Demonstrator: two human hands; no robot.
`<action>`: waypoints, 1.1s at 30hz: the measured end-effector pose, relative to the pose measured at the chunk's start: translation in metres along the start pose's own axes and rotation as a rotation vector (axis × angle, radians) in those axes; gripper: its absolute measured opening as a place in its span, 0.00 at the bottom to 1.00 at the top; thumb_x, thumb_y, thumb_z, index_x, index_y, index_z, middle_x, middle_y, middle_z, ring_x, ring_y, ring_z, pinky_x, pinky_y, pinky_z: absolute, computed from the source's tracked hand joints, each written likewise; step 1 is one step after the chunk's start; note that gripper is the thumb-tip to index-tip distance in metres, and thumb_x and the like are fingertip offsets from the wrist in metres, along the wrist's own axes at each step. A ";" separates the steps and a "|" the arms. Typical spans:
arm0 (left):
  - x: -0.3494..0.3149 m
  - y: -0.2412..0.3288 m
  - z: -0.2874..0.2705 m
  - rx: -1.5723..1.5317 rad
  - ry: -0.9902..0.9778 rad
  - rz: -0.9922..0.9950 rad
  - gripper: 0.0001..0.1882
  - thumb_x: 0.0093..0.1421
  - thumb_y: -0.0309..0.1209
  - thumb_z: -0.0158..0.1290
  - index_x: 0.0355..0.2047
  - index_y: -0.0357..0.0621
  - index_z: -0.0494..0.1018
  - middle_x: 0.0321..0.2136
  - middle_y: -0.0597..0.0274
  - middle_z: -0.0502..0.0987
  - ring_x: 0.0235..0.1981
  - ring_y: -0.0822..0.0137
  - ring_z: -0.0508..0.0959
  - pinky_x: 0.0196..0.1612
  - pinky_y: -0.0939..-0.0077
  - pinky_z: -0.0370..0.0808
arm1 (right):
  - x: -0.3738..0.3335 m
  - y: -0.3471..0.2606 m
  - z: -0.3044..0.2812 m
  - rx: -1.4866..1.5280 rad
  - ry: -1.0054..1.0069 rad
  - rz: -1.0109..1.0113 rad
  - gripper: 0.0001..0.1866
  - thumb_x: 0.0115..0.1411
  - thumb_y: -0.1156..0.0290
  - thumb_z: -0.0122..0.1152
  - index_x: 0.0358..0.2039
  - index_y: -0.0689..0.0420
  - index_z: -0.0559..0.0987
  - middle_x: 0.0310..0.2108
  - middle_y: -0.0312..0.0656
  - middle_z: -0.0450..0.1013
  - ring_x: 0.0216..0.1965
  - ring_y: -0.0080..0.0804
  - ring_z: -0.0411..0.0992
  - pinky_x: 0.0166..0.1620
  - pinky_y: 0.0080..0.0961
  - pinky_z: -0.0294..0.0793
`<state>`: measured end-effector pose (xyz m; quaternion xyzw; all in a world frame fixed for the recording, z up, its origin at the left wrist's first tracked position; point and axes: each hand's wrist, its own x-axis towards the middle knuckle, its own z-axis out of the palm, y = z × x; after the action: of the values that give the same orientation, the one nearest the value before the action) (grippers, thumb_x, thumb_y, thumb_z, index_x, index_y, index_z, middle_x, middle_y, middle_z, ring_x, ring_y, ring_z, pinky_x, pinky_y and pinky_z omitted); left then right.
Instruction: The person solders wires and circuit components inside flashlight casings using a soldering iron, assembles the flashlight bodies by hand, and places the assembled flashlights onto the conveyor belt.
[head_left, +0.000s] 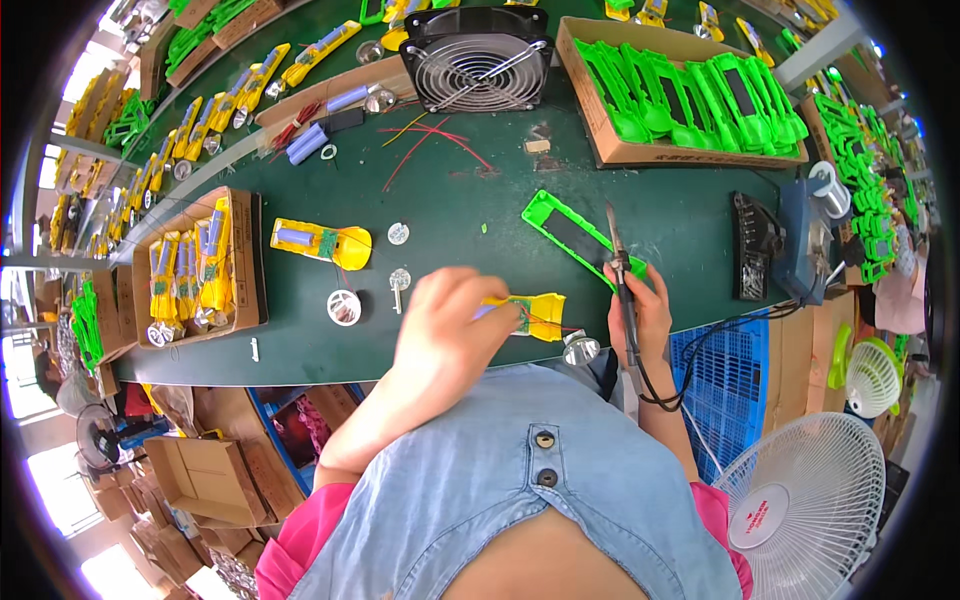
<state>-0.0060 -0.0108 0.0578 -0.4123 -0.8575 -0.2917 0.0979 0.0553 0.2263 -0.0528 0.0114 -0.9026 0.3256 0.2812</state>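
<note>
My left hand (450, 325) is closed over the left end of a yellow plastic torch housing (545, 316); its curled fingers hide that end. Wires run from the housing to a shiny reflector (580, 348) at the table's edge. In my right hand (648, 312) is a soldering iron (627, 305), tip pointing up and away from me. A green plastic frame (550, 208) lies slanted just left of the iron, its near end by my right fingers. Another yellow housing (352, 248) with a battery and small circuit board lies further left, near a loose reflector (344, 307) and round LED discs (398, 233).
A carton of yellow housings (258, 260) stands at left, a carton of green frames (600, 150) at back right. A black fan (475, 60) is at the back. Blue batteries (306, 144) and red wires lie before it. A solder spool (828, 190) sits on the blue soldering station (797, 240).
</note>
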 end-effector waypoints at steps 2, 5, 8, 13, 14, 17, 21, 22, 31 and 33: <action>0.014 -0.007 0.021 0.022 -0.126 0.092 0.05 0.40 0.26 0.53 0.21 0.43 0.73 0.32 0.61 0.70 0.39 0.61 0.68 0.41 0.68 0.65 | -0.003 0.002 0.001 0.004 0.033 -0.049 0.18 0.44 0.83 0.56 0.39 0.60 0.70 0.26 0.40 0.76 0.24 0.32 0.73 0.55 0.42 0.58; 0.016 -0.012 0.045 0.182 -0.383 0.166 0.06 0.41 0.25 0.51 0.23 0.45 0.75 0.31 0.60 0.69 0.35 0.61 0.68 0.39 0.68 0.65 | -0.002 -0.003 -0.002 0.005 -0.034 -0.007 0.14 0.46 0.83 0.53 0.36 0.62 0.70 0.35 0.41 0.76 0.30 0.31 0.76 0.59 0.38 0.52; 0.005 -0.024 0.056 -0.006 -0.358 0.138 0.05 0.43 0.26 0.49 0.22 0.45 0.73 0.31 0.60 0.68 0.34 0.61 0.68 0.37 0.68 0.64 | -0.002 -0.006 -0.002 -0.034 -0.039 0.002 0.15 0.45 0.84 0.54 0.37 0.61 0.70 0.34 0.42 0.76 0.30 0.30 0.76 0.59 0.40 0.50; 0.001 -0.046 0.065 -0.666 -0.335 -0.194 0.02 0.51 0.26 0.52 0.25 0.41 0.71 0.36 0.60 0.69 0.41 0.59 0.69 0.42 0.71 0.66 | 0.000 0.002 0.010 0.026 0.064 0.031 0.11 0.46 0.80 0.54 0.33 0.61 0.76 0.24 0.39 0.75 0.19 0.29 0.71 0.57 0.41 0.55; 0.002 -0.046 0.061 -0.747 -0.350 -0.227 0.02 0.52 0.26 0.52 0.25 0.41 0.71 0.37 0.60 0.70 0.41 0.61 0.69 0.41 0.73 0.66 | -0.004 0.005 0.011 0.043 0.072 0.048 0.11 0.47 0.80 0.54 0.34 0.61 0.75 0.24 0.38 0.76 0.18 0.28 0.70 0.57 0.42 0.55; 0.003 -0.056 0.050 -1.020 -0.435 0.012 0.03 0.54 0.26 0.52 0.27 0.41 0.74 0.39 0.58 0.70 0.37 0.63 0.70 0.42 0.72 0.66 | -0.008 0.004 0.004 0.046 -0.010 0.006 0.15 0.49 0.82 0.55 0.38 0.60 0.66 0.34 0.44 0.76 0.37 0.34 0.75 0.59 0.44 0.50; -0.010 -0.070 0.056 -1.597 -0.496 -0.046 0.03 0.53 0.25 0.54 0.26 0.37 0.74 0.33 0.57 0.73 0.36 0.63 0.71 0.44 0.68 0.65 | -0.008 0.002 0.000 0.081 -0.084 0.047 0.16 0.50 0.83 0.54 0.39 0.59 0.64 0.35 0.45 0.75 0.39 0.36 0.74 0.60 0.44 0.49; -0.012 -0.073 0.059 -1.534 -0.357 -0.050 0.04 0.53 0.24 0.53 0.29 0.36 0.74 0.28 0.60 0.73 0.33 0.68 0.72 0.38 0.74 0.67 | -0.005 0.003 0.000 0.127 -0.147 0.072 0.17 0.49 0.84 0.55 0.40 0.58 0.64 0.37 0.46 0.74 0.41 0.36 0.74 0.57 0.39 0.57; -0.006 -0.041 0.034 0.155 0.246 -0.075 0.05 0.42 0.22 0.56 0.23 0.41 0.73 0.22 0.59 0.72 0.27 0.59 0.73 0.35 0.69 0.70 | 0.018 -0.019 -0.018 0.269 -0.195 -0.295 0.15 0.44 0.74 0.65 0.34 0.59 0.73 0.28 0.46 0.75 0.28 0.35 0.75 0.50 0.40 0.66; -0.002 -0.053 0.036 0.161 0.168 -0.088 0.05 0.42 0.23 0.56 0.23 0.43 0.73 0.22 0.61 0.71 0.27 0.60 0.72 0.35 0.68 0.69 | 0.025 -0.030 -0.021 0.170 -0.335 -0.184 0.13 0.45 0.76 0.64 0.33 0.59 0.74 0.23 0.45 0.75 0.28 0.30 0.75 0.53 0.47 0.61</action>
<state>-0.0431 -0.0174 0.0058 -0.3390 -0.8843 -0.2594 0.1894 0.0511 0.2191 -0.0095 0.1716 -0.9012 0.3671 0.1538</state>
